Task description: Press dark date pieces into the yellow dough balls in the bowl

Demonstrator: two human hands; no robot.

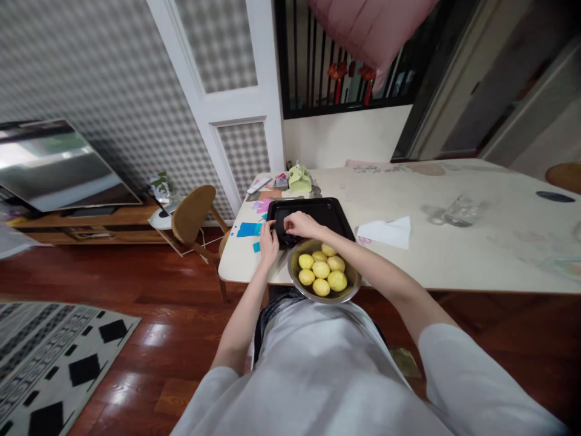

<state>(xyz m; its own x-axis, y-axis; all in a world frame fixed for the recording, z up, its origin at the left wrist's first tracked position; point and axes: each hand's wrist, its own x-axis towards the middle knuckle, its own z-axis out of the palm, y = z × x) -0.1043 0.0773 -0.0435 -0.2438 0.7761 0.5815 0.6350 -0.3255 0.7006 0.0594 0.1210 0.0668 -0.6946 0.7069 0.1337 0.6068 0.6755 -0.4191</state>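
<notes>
Room: a television (pixel 63 166) stands at the left of the frame over a reddish wood floor (pixel 149 260); a patterned rug (pixel 68 357) fills the lower left, and a pink balloon (pixel 374 27) hangs at the top.
Tabletop (pixel 490 260): pale, running from the centre to the right edge of the frame.
Black tray (pixel 329 212): on the tabletop at the centre.
Metal bowl (pixel 293 266): just below the tray in the frame, at the tabletop's near edge, holding several yellow, potato-like pieces (pixel 321 270).
Left hand (pixel 269 243): at the tray's left side, fingers bent near its rim; cannot tell whether they grip it.
Right hand (pixel 302 224): over the tray's left part, fingers curled inward; cannot tell whether they pinch anything. Its forearm crosses above the bowl.
Left of the tray: a blue piece (pixel 249 229) lies flat.
Right of the tray: white paper (pixel 385 232), then a clear glass vessel (pixel 462 213) farther right.
Beyond the tray: a light green object (pixel 299 180).
</notes>
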